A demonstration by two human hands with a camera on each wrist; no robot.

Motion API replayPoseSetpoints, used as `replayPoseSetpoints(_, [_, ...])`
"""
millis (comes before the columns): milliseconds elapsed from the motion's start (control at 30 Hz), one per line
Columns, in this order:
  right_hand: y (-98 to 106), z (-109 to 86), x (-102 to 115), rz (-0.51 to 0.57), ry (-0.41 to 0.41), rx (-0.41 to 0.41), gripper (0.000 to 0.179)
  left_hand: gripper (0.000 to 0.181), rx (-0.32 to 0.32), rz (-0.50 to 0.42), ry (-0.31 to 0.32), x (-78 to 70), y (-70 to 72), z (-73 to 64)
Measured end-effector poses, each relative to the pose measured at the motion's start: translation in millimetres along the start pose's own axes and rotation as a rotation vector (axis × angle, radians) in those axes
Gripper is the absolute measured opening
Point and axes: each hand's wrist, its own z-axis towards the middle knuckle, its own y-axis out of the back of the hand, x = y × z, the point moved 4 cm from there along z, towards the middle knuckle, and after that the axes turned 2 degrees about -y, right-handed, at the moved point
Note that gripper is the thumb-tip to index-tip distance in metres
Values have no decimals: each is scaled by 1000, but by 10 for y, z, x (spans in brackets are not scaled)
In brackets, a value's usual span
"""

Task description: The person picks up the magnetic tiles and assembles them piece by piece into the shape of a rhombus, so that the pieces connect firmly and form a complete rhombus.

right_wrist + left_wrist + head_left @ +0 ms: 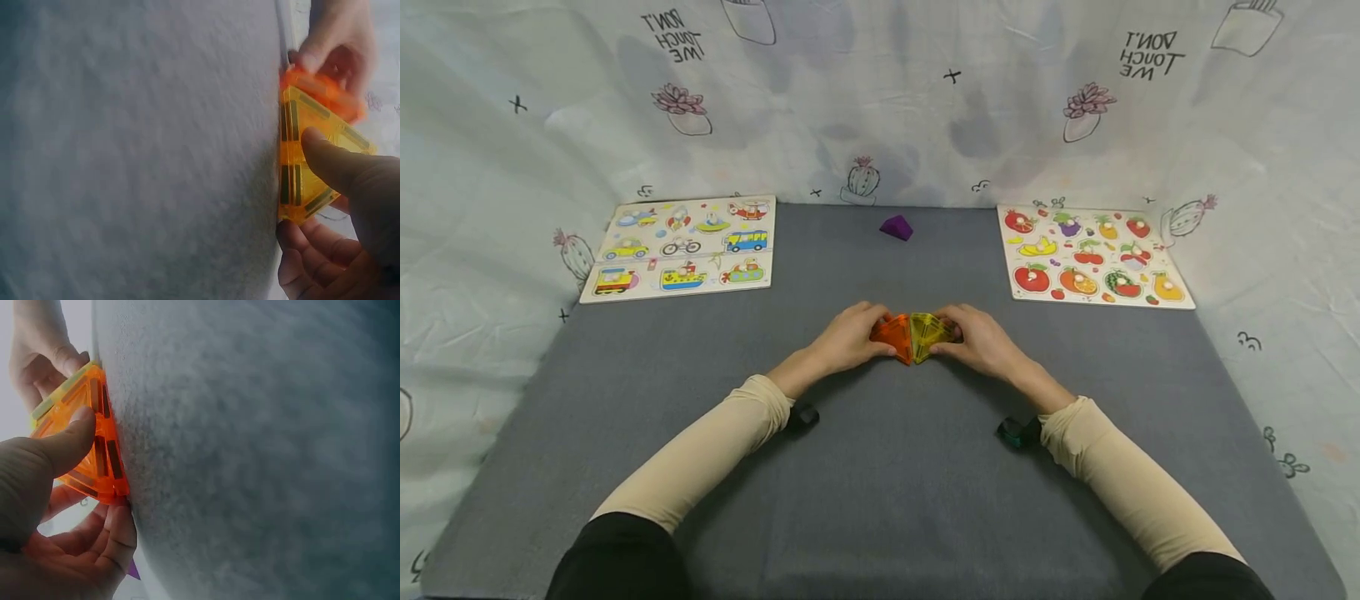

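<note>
At the middle of the table, my left hand [852,336] grips an orange translucent magnetic tile piece [895,335], thumb on its near face and fingers behind. My right hand [981,337] pinches a yellow translucent magnetic tile piece [928,335] from the right. The two pieces stand side by side, edges together, low over the cloth. In the left wrist view the orange tile piece [103,434] shows dark magnet strips along its borders, the yellow one behind it. The right wrist view shows the triangular face of the yellow tile piece [306,165] under my thumb.
A purple pointed block [897,227] lies near the back edge of the grey table [887,500]. A vehicle puzzle board [715,265] sits at back left, a fruit puzzle board [1067,258] at back right. A printed cloth [895,108] hangs behind.
</note>
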Motion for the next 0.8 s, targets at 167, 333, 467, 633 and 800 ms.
replayPoseSetpoints(167, [-23, -4, 28, 9, 9, -12, 48, 45, -3, -14, -1, -22, -20, 11])
replayPoseSetpoints(333, [4, -4, 41, 24, 21, -22, 46, 42, -12, -29, -20, -3, 11, 0])
replayPoseSetpoints(467, [40, 5, 52, 66, 33, -32, 41, 37, -28, -34, -23, -3, 64, -2])
replayPoseSetpoints(633, [65, 10, 62, 93, 52, -33, 39, 31, -58, -29, -45, -46, 118, 19])
replayPoseSetpoints(800, [68, 10, 66, 94, 46, -35, 39, 31, -52, -36, -35, -64, 121, 31])
